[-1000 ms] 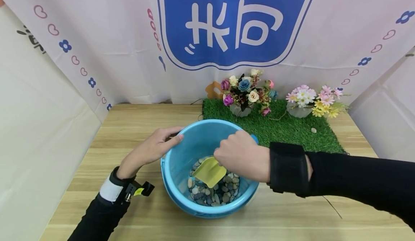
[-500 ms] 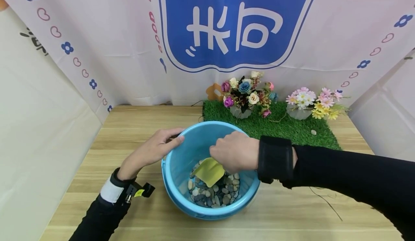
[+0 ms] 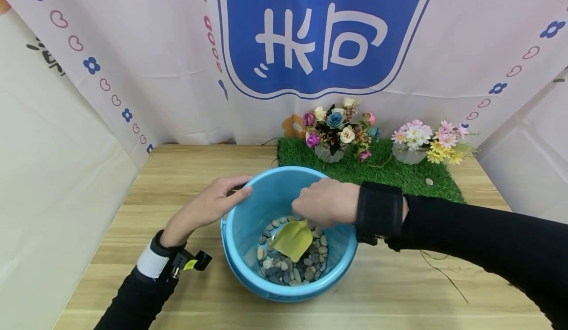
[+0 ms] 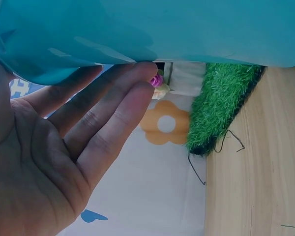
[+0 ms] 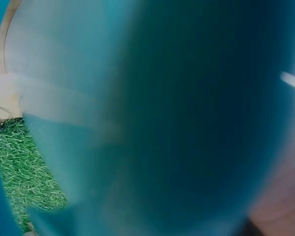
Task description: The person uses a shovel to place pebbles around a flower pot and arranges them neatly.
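Observation:
A light blue bucket [image 3: 240,266] stands on the table, with grey and pale pebbles [image 3: 284,271] over its bottom. My left hand [image 3: 213,202] holds its left rim, thumb at the edge and fingers outside. In the left wrist view those fingers [image 4: 108,130] extend along the bucket's outer wall [image 4: 152,32]. My right hand [image 3: 326,201] reaches over the right rim and grips a yellow-green toy shovel [image 3: 293,241]. The shovel's blade tilts down over the pebbles; its handle is hidden in the fist. A blurred blue surface covers most of the right wrist view.
Behind the bucket, a green turf mat [image 3: 399,174] carries two pots of artificial flowers [image 3: 335,123]. One pale pebble [image 3: 429,181] lies on the mat. A thin dark strand [image 3: 443,273] lies on the wooden table [image 3: 177,290] at right. Printed cloth hangs behind.
My right hand has shifted slightly, first left and then back a little right. The shovel blade has swung right and lower, exposing more pebbles at the left. My left hand keeps its place.

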### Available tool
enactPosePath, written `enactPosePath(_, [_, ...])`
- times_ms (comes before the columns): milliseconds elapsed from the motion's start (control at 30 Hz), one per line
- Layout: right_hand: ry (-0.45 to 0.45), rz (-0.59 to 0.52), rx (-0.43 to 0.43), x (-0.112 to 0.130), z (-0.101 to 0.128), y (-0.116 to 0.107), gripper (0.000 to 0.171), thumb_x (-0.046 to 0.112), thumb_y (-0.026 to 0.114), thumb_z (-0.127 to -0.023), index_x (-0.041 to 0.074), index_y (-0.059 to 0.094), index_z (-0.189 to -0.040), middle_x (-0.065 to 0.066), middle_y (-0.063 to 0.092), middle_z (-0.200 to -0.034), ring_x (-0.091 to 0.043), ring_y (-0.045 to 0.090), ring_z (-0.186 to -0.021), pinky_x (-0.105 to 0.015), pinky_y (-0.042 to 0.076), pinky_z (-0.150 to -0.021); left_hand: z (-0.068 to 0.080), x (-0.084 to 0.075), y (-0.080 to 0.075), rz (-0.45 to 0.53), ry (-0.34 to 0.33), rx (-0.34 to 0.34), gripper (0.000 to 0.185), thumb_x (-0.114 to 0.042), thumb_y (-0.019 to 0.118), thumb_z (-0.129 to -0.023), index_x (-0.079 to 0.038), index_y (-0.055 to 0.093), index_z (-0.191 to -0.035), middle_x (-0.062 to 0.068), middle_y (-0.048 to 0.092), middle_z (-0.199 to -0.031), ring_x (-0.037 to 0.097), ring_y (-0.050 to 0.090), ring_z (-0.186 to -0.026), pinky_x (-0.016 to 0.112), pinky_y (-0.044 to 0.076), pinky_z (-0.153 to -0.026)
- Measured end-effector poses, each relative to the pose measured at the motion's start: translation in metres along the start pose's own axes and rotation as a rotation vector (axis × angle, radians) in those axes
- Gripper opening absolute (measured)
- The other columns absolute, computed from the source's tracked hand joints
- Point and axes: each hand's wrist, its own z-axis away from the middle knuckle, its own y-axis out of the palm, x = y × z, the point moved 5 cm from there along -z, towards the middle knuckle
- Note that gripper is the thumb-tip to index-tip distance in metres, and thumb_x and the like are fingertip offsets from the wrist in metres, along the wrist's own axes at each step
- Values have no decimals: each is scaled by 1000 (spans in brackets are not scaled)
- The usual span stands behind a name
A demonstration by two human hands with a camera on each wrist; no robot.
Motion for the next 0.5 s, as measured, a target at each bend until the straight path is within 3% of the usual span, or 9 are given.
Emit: enactPosePath(500, [-60,-125,-25,-4,-2,0,23,14,62,-103,16,60,-80,3,46,-67,-11,42,-56,-24,33,-51,-1,2,1,-5,13,-13,38,-13,45,-109,5,54,-141,19,70,-113,18,75,-82,35,63,-65])
